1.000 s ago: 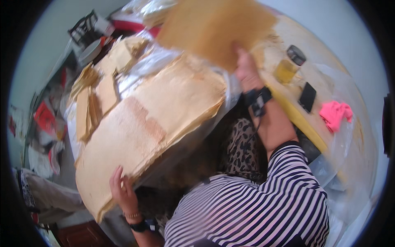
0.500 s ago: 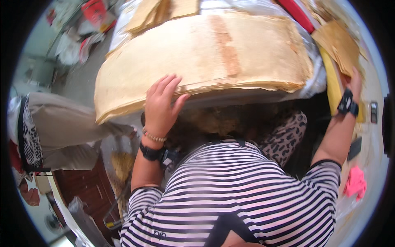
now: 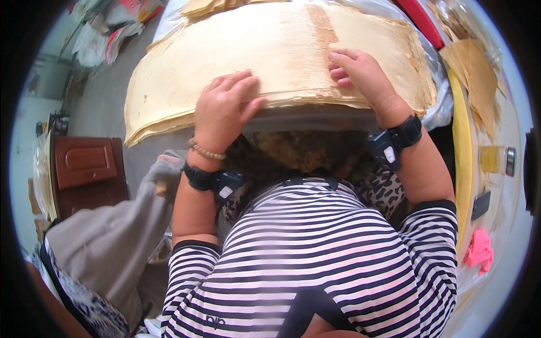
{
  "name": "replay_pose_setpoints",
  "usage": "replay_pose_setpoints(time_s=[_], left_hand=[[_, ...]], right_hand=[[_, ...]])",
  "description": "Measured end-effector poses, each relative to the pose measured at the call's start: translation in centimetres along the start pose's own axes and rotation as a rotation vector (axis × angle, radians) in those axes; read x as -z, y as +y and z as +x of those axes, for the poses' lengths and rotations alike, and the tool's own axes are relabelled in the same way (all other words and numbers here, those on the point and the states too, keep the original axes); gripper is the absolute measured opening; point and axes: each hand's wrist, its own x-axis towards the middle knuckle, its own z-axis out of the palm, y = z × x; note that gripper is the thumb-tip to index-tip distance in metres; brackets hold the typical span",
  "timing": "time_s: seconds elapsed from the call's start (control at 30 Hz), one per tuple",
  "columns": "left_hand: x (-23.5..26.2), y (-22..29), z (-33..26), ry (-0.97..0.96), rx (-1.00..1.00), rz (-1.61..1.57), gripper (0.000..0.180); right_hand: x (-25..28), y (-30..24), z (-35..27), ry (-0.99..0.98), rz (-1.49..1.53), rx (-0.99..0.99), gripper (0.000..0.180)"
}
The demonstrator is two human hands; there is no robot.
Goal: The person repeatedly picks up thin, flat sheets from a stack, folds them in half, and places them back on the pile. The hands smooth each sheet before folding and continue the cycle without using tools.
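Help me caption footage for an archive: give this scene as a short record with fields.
Left hand: at the near edge of the pale sheet stack, fingers over its top
Right hand: over the same edge, fingers curled beside the brown band; contact unclear
Right side: brown sheets, jar of yellow liquid, dark phone, pink cloth
Left side: another person's grey-brown trousers, reddish-brown cabinet

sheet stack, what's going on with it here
The person's left hand is at the near edge of the stack of pale sheets. The right hand, fingers curled, is over it beside the brown band, contact unclear. Off to the right are brown sheets, a jar, a phone and a pink cloth.
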Motion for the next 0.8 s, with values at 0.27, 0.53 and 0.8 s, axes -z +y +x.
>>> replay_pose_setpoints(time_s=[0.27, 0.53, 0.8], left_hand=[[-0.4, -1.0, -0.3, -0.009, 0.023, -0.002, 0.037], [-0.2, -0.2, 1.1, 0.033, -0.044, 0.070, 0.031], [0.7, -2.2, 0.1, -0.067, -0.032, -0.056, 0.036]], right_hand=[[0.4, -2.5, -1.1, 0.086, -0.058, -0.122, 0.051], [-0.3, -2.9, -1.3, -0.120, 0.174, -0.276, 0.050], [2.6, -2.8, -3.3, 0.046, 0.102, -0.103, 0.049]])
